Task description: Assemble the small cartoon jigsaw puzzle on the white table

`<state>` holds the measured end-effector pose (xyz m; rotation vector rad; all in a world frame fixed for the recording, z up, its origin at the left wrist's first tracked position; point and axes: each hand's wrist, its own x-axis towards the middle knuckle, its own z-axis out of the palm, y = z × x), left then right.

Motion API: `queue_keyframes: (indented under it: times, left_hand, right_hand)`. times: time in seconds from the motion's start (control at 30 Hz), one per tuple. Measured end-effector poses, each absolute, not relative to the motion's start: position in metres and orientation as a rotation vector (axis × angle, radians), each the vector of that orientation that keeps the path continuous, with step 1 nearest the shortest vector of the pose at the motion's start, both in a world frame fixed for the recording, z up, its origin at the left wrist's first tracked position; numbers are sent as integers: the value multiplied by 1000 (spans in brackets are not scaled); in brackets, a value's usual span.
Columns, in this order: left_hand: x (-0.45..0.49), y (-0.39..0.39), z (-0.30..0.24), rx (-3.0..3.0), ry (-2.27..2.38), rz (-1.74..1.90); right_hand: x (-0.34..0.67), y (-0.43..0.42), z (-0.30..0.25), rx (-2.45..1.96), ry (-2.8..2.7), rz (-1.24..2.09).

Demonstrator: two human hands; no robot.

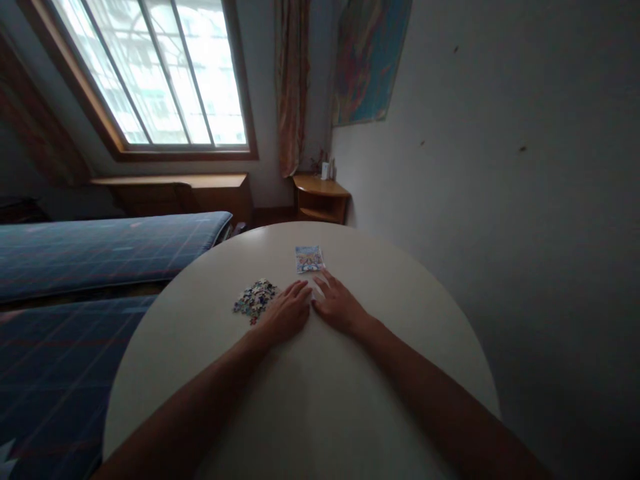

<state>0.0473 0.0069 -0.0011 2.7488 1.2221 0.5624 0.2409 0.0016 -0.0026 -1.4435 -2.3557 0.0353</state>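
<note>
A heap of small jigsaw puzzle pieces (254,297) lies on the white round table (320,393), left of the middle. My left hand (289,308) rests flat on the tabletop at the heap's right side, fingers stretched forward, covering part of its edge. Beside it, my right hand (339,301) lies on the table with its fingers apart and nothing visible in them. Just beyond the right fingertips is a small square picture card (309,259) with a colourful print. Whether a fingertip touches the card's lower corner, I cannot tell.
To the left are beds with blue plaid mattresses (100,250). Behind stand a wooden desk (220,181) under a window (165,73) and a corner shelf (320,185) with small items. A white wall (500,200) runs along the right.
</note>
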Motion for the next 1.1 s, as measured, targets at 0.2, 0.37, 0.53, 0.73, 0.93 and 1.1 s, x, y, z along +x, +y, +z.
queue_keyframes:
  times: [0.2, 0.37, 0.53, 0.73, 0.93, 1.1]
  left_hand:
    - [48, 2, -2, 2745, 1153, 431]
    - [53, 2, -1, 2749, 1220, 333]
    - [52, -4, -1, 2742, 1289, 387]
    - [47, -9, 0, 2713, 1304, 402]
    - [48, -7, -2, 2707, 1310, 386]
    - [46, -6, -4, 2718, 1298, 412]
  right_hand:
    - [271, -11, 4, -1642, -2381, 133]
    - [268, -13, 8, -1763, -2372, 215]
    - [267, -17, 10, -1733, -2397, 260]
    - [266, -20, 10, -1703, -2414, 259]
    - [265, -21, 11, -1723, -2427, 259]
    - [265, -19, 8, -1726, -2424, 245]
